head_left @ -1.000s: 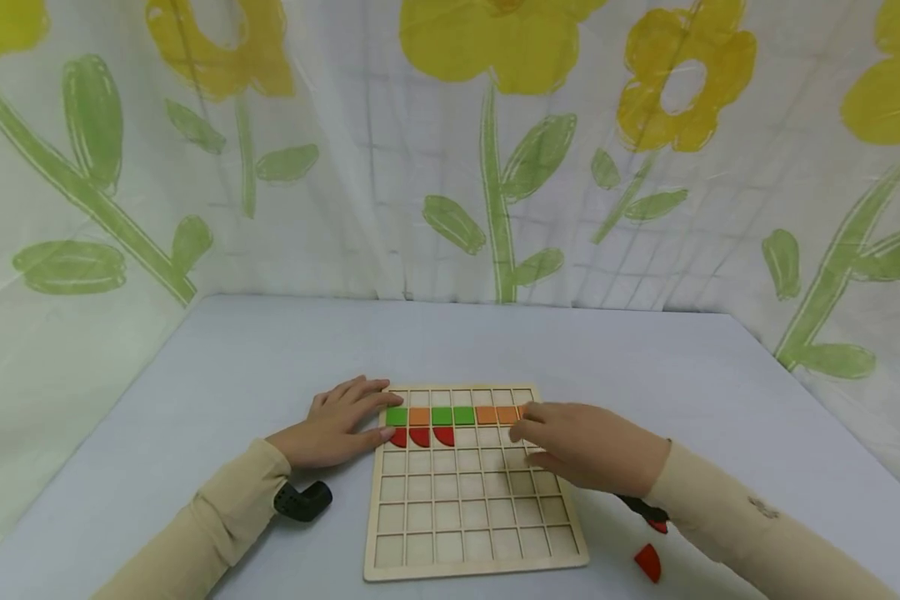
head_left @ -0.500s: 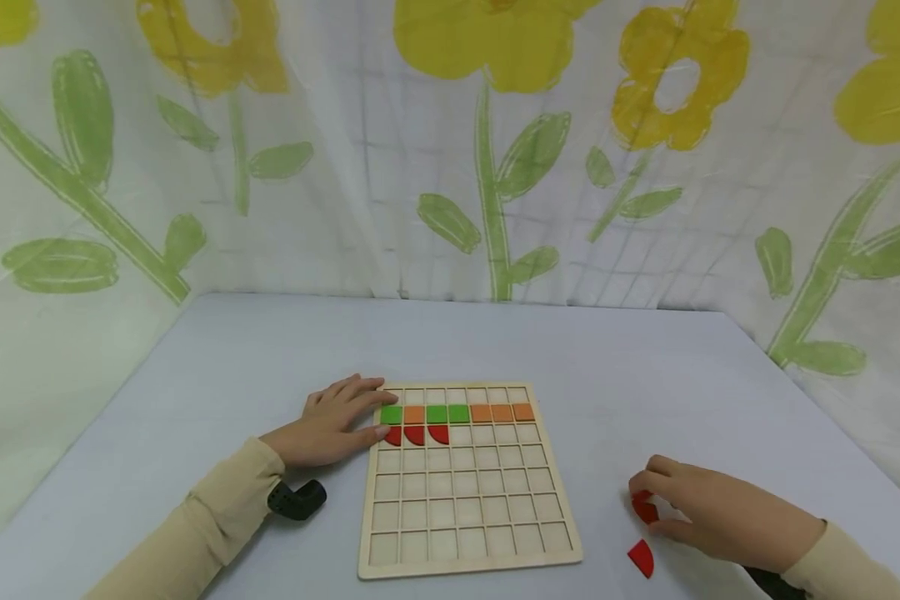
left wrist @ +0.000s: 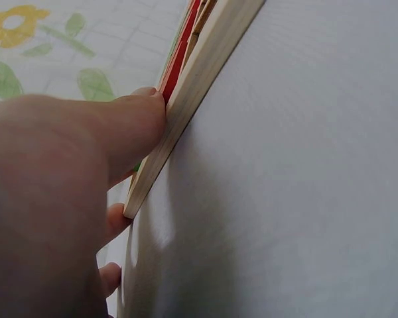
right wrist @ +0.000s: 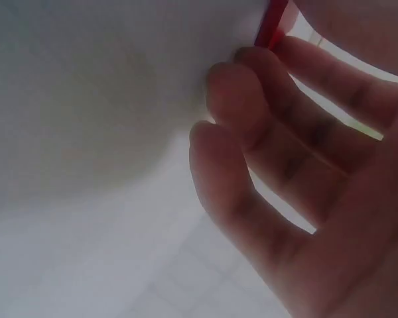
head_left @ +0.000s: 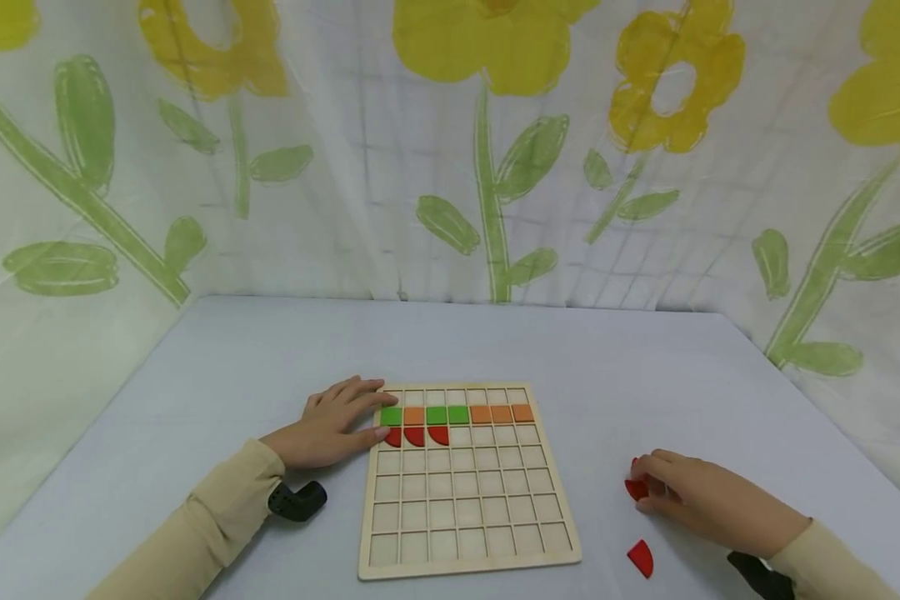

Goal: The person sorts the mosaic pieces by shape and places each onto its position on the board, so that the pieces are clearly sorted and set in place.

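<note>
My left hand [head_left: 326,433] rests on the upper left edge of a wooden grid board [head_left: 465,510], fingers spread, thumb beside a red quarter-circle tile [head_left: 393,437]. In the left wrist view the thumb lies against the board's rim [left wrist: 186,99]. Right of the board, my right hand [head_left: 712,500] pinches another red quarter-circle tile [head_left: 636,490] close over the table. Its fingertips hide part of the tile. In the right wrist view a red edge [right wrist: 272,25] shows between thumb and fingers, the other fingers bent.
A row of green [head_left: 437,415] and orange tiles [head_left: 501,413] fills the board's second row, with red quarter-circles below at left. One loose red tile [head_left: 641,558] lies on the table [head_left: 607,358] near the right hand. A flowered curtain [head_left: 330,167] hangs behind.
My right hand has moved from the board's upper right to the loose red tiles and taken hold of one, shifting it slightly away. An orange tile shows where the hand was. The left hand stays.
</note>
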### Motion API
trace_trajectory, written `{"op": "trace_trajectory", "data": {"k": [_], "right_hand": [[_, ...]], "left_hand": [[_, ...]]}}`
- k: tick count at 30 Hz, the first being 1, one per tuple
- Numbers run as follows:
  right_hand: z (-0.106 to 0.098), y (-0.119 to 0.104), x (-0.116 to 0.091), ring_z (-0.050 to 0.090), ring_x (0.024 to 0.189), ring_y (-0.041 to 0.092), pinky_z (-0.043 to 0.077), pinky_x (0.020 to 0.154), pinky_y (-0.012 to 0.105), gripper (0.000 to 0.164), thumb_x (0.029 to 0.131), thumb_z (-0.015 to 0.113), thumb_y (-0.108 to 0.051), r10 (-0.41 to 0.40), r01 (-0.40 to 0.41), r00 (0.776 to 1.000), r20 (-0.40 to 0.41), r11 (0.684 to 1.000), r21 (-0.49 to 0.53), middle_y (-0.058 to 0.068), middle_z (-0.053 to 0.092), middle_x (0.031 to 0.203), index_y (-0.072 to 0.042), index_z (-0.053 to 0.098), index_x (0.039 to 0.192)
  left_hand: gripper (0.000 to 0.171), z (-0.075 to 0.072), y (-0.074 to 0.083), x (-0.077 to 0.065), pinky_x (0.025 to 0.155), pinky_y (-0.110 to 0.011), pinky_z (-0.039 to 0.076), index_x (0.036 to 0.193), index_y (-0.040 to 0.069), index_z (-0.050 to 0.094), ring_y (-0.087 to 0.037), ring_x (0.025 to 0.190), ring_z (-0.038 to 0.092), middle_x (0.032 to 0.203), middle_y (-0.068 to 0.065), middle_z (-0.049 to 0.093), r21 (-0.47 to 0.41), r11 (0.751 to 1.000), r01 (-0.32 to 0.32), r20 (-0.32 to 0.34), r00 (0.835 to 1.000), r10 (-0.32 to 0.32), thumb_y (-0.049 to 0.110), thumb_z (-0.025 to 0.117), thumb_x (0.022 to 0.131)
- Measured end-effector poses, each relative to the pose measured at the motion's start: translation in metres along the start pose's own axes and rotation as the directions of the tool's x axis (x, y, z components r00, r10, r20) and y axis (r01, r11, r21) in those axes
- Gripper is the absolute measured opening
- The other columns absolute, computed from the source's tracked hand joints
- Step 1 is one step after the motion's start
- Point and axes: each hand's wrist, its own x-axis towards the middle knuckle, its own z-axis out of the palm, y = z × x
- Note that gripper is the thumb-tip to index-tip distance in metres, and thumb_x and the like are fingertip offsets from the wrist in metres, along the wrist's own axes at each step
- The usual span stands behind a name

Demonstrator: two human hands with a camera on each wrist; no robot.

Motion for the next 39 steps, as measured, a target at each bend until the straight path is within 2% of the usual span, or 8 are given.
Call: {"op": "trace_trajectory", "data": {"k": [2, 6, 10, 14, 17, 24, 32, 39], "right_hand": [[0.000, 0.001, 0.001, 0.048, 0.077, -0.009, 0.047, 0.066, 0.017, 0.022, 0.085, 0.073, -0.025, 0.010, -0.010, 1.000, 0.016, 1.000, 0.013, -0.025, 0.050, 0.089, -0.027, 0.060, 0.102], [-0.001, 0.000, 0.002, 0.051, 0.080, -0.008, 0.049, 0.069, 0.019, 0.025, 0.084, 0.073, -0.017, -0.037, 0.036, 0.999, 0.036, 0.999, 0.034, -0.023, 0.051, 0.094, -0.027, 0.060, 0.102], [-0.001, -0.007, 0.007, 0.052, 0.082, -0.008, 0.049, 0.070, 0.017, 0.029, 0.083, 0.074, -0.012, -0.085, 0.085, 0.996, 0.018, 0.996, 0.001, -0.022, 0.051, 0.095, -0.028, 0.060, 0.102], [-0.005, -0.016, 0.017, 0.053, 0.083, -0.007, 0.050, 0.070, 0.016, 0.030, 0.083, 0.074, -0.011, -0.140, 0.140, 0.990, 0.013, 0.990, -0.002, -0.019, 0.051, 0.099, -0.025, 0.058, 0.105], [-0.010, -0.026, 0.029, 0.054, 0.084, -0.006, 0.049, 0.070, 0.017, 0.029, 0.085, 0.072, -0.012, -0.145, 0.145, 0.989, 0.020, 0.989, 0.026, -0.019, 0.053, 0.102, -0.025, 0.056, 0.106], [-0.018, -0.054, 0.077, 0.057, 0.083, -0.002, 0.050, 0.069, 0.018, 0.022, 0.089, 0.070, -0.018, -0.195, 0.195, 0.981, 0.017, 0.981, 0.009, -0.016, 0.055, 0.101, -0.022, 0.056, 0.105], [-0.009, -0.077, 0.140, 0.055, 0.078, 0.001, 0.048, 0.069, 0.016, 0.011, 0.090, 0.068, -0.024, -0.349, 0.351, 0.936, 0.036, 0.936, -0.036, -0.012, 0.058, 0.098, -0.021, 0.059, 0.097], [0.004, -0.094, 0.178, 0.053, 0.077, 0.003, 0.046, 0.073, 0.019, 0.009, 0.092, 0.065, -0.032, -0.318, 0.324, 0.940, 0.128, 0.945, -0.034, -0.014, 0.057, 0.093, -0.023, 0.061, 0.093]], "left_hand": [[0.049, 0.000, 0.000, 0.000, 0.101, -0.061, 0.019, 0.138, 0.025, 0.049, -0.043, 0.142, 0.016, 0.153, -0.007, 0.031, -0.003, 1.000, 0.004, 0.007, 1.000, -0.004, 0.050, 0.050, 0.096], [0.050, 0.002, -0.001, 0.001, 0.101, -0.061, 0.019, 0.139, 0.025, 0.048, -0.042, 0.143, 0.015, 0.153, -0.006, 0.030, 0.003, 1.000, 0.006, 0.012, 1.000, -0.006, 0.051, 0.049, 0.096], [0.049, 0.002, -0.004, 0.001, 0.101, -0.061, 0.018, 0.139, 0.026, 0.048, -0.042, 0.143, 0.015, 0.154, -0.006, 0.030, 0.012, 1.000, 0.009, 0.008, 1.000, -0.009, 0.051, 0.050, 0.096], [0.049, 0.001, -0.004, 0.001, 0.101, -0.062, 0.019, 0.139, 0.025, 0.048, -0.042, 0.143, 0.015, 0.153, -0.007, 0.030, 0.015, 1.000, 0.002, 0.006, 1.000, -0.002, 0.050, 0.049, 0.096], [0.049, 0.001, -0.003, 0.000, 0.101, -0.063, 0.018, 0.139, 0.025, 0.048, -0.042, 0.143, 0.015, 0.154, -0.007, 0.030, 0.011, 1.000, 0.000, 0.009, 1.000, 0.000, 0.050, 0.048, 0.097], [0.049, 0.001, -0.003, 0.000, 0.101, -0.063, 0.018, 0.139, 0.026, 0.048, -0.042, 0.143, 0.015, 0.153, -0.007, 0.030, 0.013, 1.000, 0.003, 0.010, 1.000, -0.003, 0.051, 0.048, 0.096], [0.050, 0.001, -0.003, -0.001, 0.102, -0.063, 0.017, 0.139, 0.025, 0.047, -0.042, 0.143, 0.014, 0.154, -0.007, 0.029, 0.005, 1.000, 0.000, 0.016, 1.000, 0.000, 0.051, 0.048, 0.096], [0.048, 0.000, -0.001, -0.001, 0.102, -0.063, 0.017, 0.139, 0.025, 0.048, -0.042, 0.143, 0.014, 0.154, -0.007, 0.030, -0.006, 1.000, -0.001, 0.015, 1.000, 0.001, 0.049, 0.049, 0.097]]}}
